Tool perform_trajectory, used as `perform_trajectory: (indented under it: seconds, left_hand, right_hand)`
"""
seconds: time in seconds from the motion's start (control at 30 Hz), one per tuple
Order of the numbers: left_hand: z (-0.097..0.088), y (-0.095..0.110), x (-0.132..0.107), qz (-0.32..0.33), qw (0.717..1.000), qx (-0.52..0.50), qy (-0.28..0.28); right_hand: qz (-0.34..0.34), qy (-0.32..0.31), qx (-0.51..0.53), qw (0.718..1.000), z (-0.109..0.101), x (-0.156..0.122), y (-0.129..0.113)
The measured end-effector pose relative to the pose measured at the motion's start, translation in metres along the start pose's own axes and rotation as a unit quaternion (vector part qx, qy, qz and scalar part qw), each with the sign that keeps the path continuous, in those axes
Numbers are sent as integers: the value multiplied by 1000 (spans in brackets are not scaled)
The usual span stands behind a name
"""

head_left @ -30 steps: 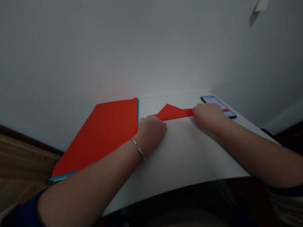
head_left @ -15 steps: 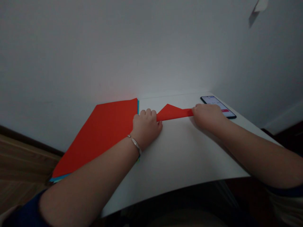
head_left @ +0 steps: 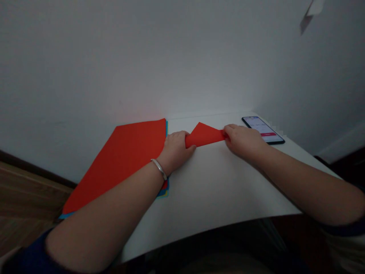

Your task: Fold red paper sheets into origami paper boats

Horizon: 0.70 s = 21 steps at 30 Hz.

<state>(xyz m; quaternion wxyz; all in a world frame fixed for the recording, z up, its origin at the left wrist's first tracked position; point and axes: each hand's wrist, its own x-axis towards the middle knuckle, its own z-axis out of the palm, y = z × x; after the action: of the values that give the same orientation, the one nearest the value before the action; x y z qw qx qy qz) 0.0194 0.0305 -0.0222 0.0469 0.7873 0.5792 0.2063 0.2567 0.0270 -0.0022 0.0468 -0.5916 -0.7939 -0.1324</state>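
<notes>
At one table [head_left: 228, 190], two hands [head_left: 175, 148] [head_left: 242, 139] hold one folded red paper [head_left: 205, 136].

Folded red paper [head_left: 207, 134], plain, matte: long narrow strip with one peak rising from its upper edge. Strip runs roughly 9 to 3 o'clock, 3 o'clock end slightly higher; peak points about 12. Lower edge straight. Sits toward 12 o'clock on desk [head_left: 222, 182]. Left hand [head_left: 175, 148] covers 9 o'clock end, right hand [head_left: 242, 139] pinches 3 o'clock end. Flat or slightly lifted: can't tell.
</notes>
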Motion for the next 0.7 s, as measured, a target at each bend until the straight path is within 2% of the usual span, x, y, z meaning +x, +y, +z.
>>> perform_trajectory:
  seconds: [0.1,0.27,0.33,0.43,0.7]
  left_hand:
    - [3,-4,1,2,997,-72,17]
    - [-2,-3,-2,83,991,-104,29]
    - [-6,-1,-5,118,989,-88,22]
    - [-11,3,-7,156,987,-36,-5]
    - [-16,13,-12,177,980,84,-41]
  right_hand:
    - [12,21,32,999,1,0,1]
    - [18,93,94,991,6,3,3]
    - [14,105,111,988,7,4,4]
    - [5,90,134,987,6,4,5]
    - [-24,88,136,986,6,3,7]
